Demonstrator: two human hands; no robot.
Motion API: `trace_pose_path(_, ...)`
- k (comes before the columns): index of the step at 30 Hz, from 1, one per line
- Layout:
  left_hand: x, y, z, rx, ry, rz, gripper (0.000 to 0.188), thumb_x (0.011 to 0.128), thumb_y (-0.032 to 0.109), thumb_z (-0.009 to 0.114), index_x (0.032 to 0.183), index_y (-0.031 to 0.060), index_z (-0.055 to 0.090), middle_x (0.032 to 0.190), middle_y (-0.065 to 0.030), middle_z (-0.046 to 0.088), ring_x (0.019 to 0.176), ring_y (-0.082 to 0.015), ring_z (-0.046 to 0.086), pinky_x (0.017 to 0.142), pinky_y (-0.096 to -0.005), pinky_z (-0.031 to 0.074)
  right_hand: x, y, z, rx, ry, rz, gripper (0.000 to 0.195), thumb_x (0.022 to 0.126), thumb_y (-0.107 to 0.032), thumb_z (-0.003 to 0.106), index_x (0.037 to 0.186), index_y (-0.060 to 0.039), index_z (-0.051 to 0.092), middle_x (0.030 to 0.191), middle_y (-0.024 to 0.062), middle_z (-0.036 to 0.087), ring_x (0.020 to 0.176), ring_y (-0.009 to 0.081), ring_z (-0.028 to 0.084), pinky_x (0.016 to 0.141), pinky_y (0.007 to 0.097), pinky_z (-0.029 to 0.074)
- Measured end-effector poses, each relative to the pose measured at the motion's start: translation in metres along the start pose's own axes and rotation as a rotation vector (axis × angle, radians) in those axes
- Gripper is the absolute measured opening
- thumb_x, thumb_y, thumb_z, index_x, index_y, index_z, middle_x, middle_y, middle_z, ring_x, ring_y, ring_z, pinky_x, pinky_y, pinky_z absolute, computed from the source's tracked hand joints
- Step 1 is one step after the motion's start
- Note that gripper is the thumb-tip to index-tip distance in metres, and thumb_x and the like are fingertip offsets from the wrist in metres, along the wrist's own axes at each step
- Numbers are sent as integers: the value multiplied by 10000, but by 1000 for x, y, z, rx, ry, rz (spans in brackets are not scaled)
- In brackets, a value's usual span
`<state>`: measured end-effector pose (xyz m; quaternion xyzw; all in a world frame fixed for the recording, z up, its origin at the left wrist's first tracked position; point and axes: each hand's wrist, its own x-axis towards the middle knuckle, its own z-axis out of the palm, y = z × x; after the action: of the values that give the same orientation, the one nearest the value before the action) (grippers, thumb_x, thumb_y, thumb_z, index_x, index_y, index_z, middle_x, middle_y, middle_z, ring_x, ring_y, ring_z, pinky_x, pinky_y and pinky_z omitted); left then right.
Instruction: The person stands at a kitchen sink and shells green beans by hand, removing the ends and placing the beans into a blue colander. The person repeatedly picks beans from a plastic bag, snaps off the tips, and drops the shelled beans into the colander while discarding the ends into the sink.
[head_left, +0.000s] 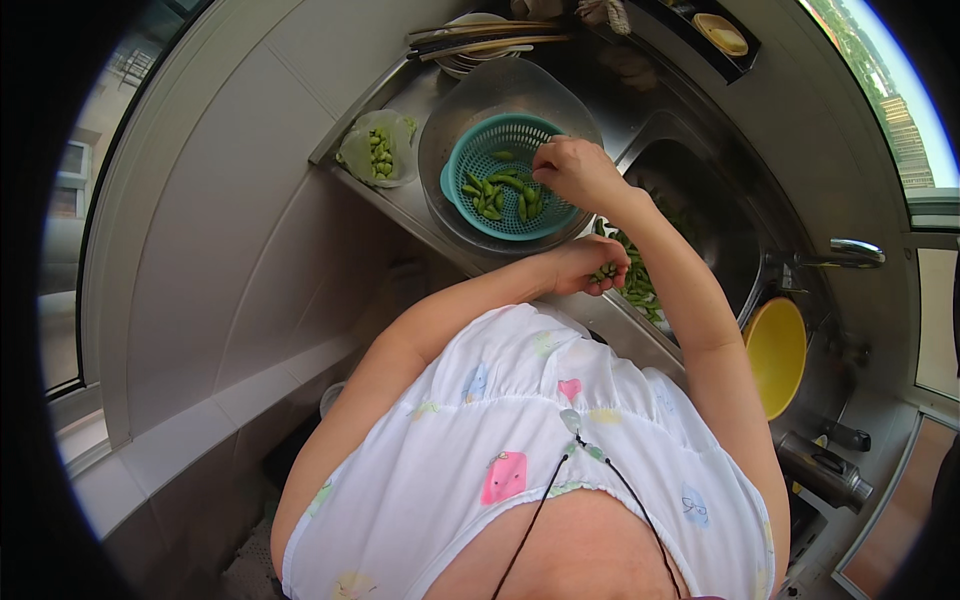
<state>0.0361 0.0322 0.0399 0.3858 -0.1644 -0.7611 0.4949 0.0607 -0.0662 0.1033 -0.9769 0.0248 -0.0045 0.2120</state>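
My left hand (589, 264) is curled around several green bean pods (602, 274), at the counter's front edge below the colander. My right hand (574, 169) hangs over the right side of a teal plastic colander (453, 187), its fingers drawn together. Whether anything is pinched in them is hidden. Green pods (491, 196), which look like edamame, lie scattered on the colander's floor. The colander sits inside a wide metal bowl (495, 86). More loose pods (639, 281) are heaped beside my left hand, partly covered by my right forearm.
A clear plastic bag (381, 150) of green pieces stands left of the bowl. Chopsticks (487, 39) lie across stacked dishes (480, 61) behind it. To the right are a steel sink (712, 210), a faucet (840, 255), a yellow basin (776, 360) and a metal flask (821, 469).
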Motion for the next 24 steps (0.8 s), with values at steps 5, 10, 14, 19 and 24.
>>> trace_pose_path(5,0,6,10,64,68,180,128,804,175,558,756,64,515,673,-68,535,465,-123,426,406,-248,322,-60,13,-37,683,161,370,171,842,-144,650,951,-13,658,755,33,614,675,94,563,634,224,454)
trace_pose_path(10,-14,20,15,7,34,244,265,857,319,576,751,93,488,630,-24,482,450,-76,385,383,-218,260,-128,30,-34,1129,299,561,203,843,-143,635,986,1,649,818,31,624,713,103,551,657,240,458)
trace_pose_path(14,-6,19,13,-150,-12,141,426,888,492,543,709,120,441,573,14,437,398,-45,313,359,-187,225,-164,30,-15,1265,305,588,221,842,-130,639,1017,5,631,836,19,617,699,81,526,650,227,444)
trace_pose_path(19,2,10,21,-11,55,78,389,935,408,493,678,122,437,524,31,399,380,-45,279,350,-195,214,-186,12,5,461,434,354,178,860,-125,638,1008,-26,627,814,70,630,696,137,593,613,252,476)
trace_pose_path(24,7,6,17,-110,9,17,344,916,352,484,675,107,467,524,24,414,373,-48,280,344,-199,218,-195,16,14,-91,464,166,225,779,-52,665,1002,-51,640,815,96,641,687,260,623,592,329,497)
